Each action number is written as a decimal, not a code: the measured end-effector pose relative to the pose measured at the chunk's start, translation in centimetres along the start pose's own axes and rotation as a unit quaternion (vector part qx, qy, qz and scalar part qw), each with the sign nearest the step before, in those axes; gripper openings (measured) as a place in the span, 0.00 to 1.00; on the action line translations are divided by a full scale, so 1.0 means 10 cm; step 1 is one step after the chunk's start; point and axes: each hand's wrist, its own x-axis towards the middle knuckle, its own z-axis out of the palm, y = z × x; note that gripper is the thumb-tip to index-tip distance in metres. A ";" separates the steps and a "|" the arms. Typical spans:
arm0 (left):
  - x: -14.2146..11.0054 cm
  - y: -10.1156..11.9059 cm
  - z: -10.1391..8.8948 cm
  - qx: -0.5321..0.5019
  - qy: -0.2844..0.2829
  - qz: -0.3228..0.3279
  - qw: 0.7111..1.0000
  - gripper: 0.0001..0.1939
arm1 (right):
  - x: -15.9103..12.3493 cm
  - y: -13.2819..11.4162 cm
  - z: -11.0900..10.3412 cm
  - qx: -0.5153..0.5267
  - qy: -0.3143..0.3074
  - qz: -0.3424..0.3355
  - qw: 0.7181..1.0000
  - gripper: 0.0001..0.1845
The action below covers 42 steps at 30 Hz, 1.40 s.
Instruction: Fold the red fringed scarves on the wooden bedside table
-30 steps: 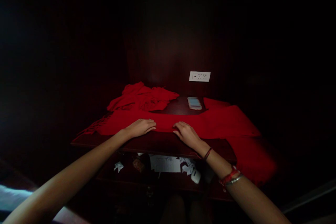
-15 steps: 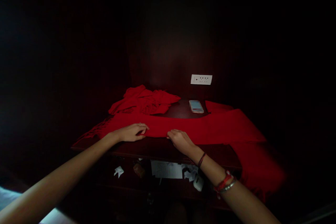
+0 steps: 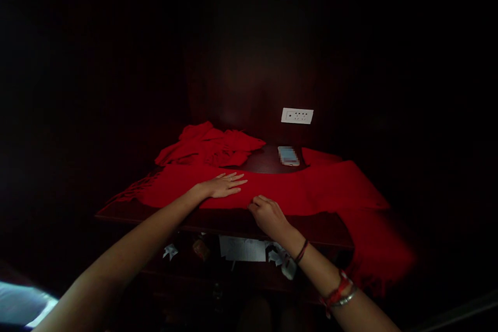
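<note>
A long red fringed scarf lies in a flat band across the dark wooden table, its right part hanging over the table's right edge. My left hand rests flat on the scarf, fingers spread and pointing right. At the scarf's near edge, my right hand is closed, thumb and fingers pinching the cloth there. Behind the band, at the back left, a second heap of red fringed cloth lies crumpled.
A phone lies behind the scarf, below a white wall socket. Under the tabletop, an open shelf holds a printed sheet, crumpled paper, a brown item and a small white case.
My left hand has left the scarf's near edge, opened from its curled grip and moved right and away from me onto the cloth. My right hand stays closed at the near edge, slightly lower.
</note>
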 end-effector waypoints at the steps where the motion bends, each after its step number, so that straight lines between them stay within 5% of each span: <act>1: 0.01 -0.04 -0.01 0.007 -0.002 -0.027 1.000 0.24 | 0.00 0.00 0.00 0.001 0.001 -0.005 1.000 0.10; 4: 0.07 -0.02 -0.08 0.034 0.018 -0.060 0.997 0.23 | 0.01 -0.01 -0.01 0.006 0.007 -0.013 1.000 0.10; 7: 0.20 0.17 -0.09 0.032 0.060 0.018 0.998 0.22 | 0.01 0.00 0.00 0.009 0.017 -0.010 1.000 0.10; 10: 0.35 0.29 -0.04 0.012 0.041 0.089 0.995 0.22 | 0.01 0.00 0.02 0.008 0.024 -0.007 1.000 0.10; 16: 0.45 -0.02 0.02 0.025 0.030 0.024 0.999 0.22 | 0.01 0.01 0.05 0.004 0.020 -0.005 1.000 0.09; 19: 0.27 -0.18 -0.03 0.053 0.068 -0.013 0.996 0.22 | 0.01 0.01 0.05 0.000 0.022 -0.001 1.000 0.09; 23: -0.31 -0.11 -0.08 0.044 0.148 0.022 0.988 0.21 | 0.01 0.01 0.05 -0.011 0.028 0.003 1.000 0.09; 29: -1.12 0.08 -0.03 0.074 0.131 0.049 0.987 0.21 | 0.13 -0.02 0.04 -0.024 0.047 -0.013 0.999 0.11; 33: -1.24 0.02 -0.04 0.127 0.113 0.014 0.985 0.17 | 0.33 -0.16 0.00 -0.031 0.045 -0.051 0.997 0.10; 38: -1.30 -0.15 -0.09 0.156 0.099 0.003 0.983 0.27 | 0.65 -0.44 0.01 -0.033 0.020 -0.122 0.992 0.08; 42: -1.38 -0.25 -0.05 0.163 0.132 -0.038 0.977 0.19 | 0.84 -0.56 0.07 -0.022 0.021 -0.130 0.991 0.08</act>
